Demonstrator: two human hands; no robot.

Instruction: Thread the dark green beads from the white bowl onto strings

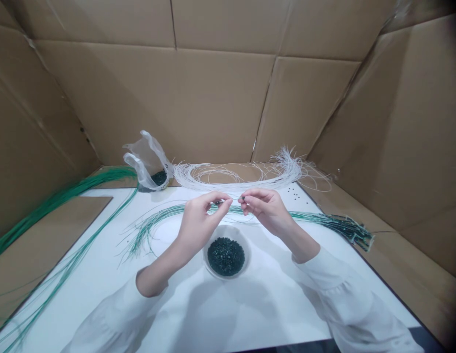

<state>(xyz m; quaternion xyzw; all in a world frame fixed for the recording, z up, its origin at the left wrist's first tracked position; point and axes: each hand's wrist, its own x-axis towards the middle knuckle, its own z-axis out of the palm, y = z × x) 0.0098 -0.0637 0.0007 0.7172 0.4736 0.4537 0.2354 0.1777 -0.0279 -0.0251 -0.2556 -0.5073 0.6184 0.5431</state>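
Observation:
Above a white bowl (249, 255) filled with dark green beads (226, 256), both hands are raised with fingertips nearly meeting. My left hand (202, 218) pinches a thin green strand (235, 198) between thumb and index finger. Just to its right, my right hand (266, 208) pinches a small dark bead (243, 198) at the strand's end. Whether the strand passes through the bead is too small to tell. Behind and below the hands lies a bundle of green strands (165, 212), its right end carrying dark beads (345, 225).
A coil of white strands (286, 171) lies at the back. Left of it stands a clear plastic bag (150, 162) with dark beads. Long green strands (77, 189) run down the left side. Loose beads dot the white table (169, 314) at back right. Cardboard walls (139, 93) surround it.

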